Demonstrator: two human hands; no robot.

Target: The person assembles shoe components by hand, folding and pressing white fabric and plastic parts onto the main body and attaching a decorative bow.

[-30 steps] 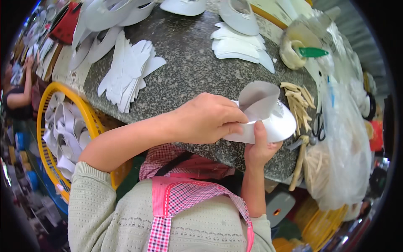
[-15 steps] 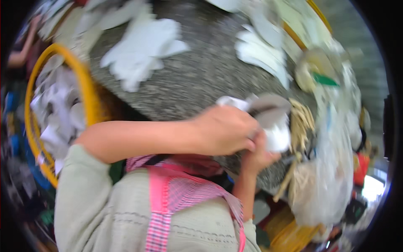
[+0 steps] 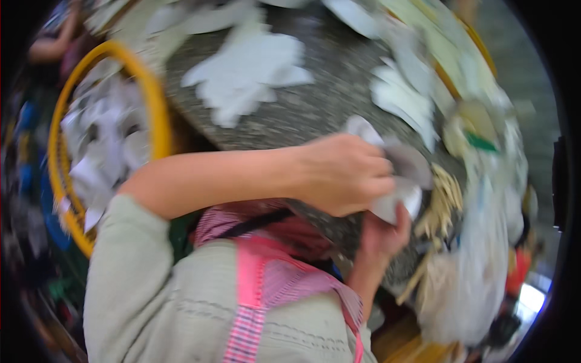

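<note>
In front of me is a curved white piece with a grey inner side (image 3: 404,195), thin and sheet-like, its exact kind unclear. My right hand (image 3: 384,235) grips its near edge, with the thumb on its white face. My left hand (image 3: 346,174) reaches across from the left, fingers curled closed at the piece's left edge. Those fingertips are partly hidden, so what they pinch is hard to make out. Another white flap (image 3: 363,129) shows just beyond my left knuckles. A bunch of beige strips (image 3: 443,202) lies right of the piece.
White cut pieces lie in a fanned stack (image 3: 248,66) and a smaller stack (image 3: 404,97) on the dark speckled table (image 3: 321,66). A yellow-rimmed basket (image 3: 158,115) of white pieces stands left. A clear plastic bag (image 3: 481,260) hangs right. Another person's arm (image 3: 51,48) shows far left.
The whole view has shifted, so most things sit further right. The held piece has turned and shows more of its curved white face. Both hands stay at it.
</note>
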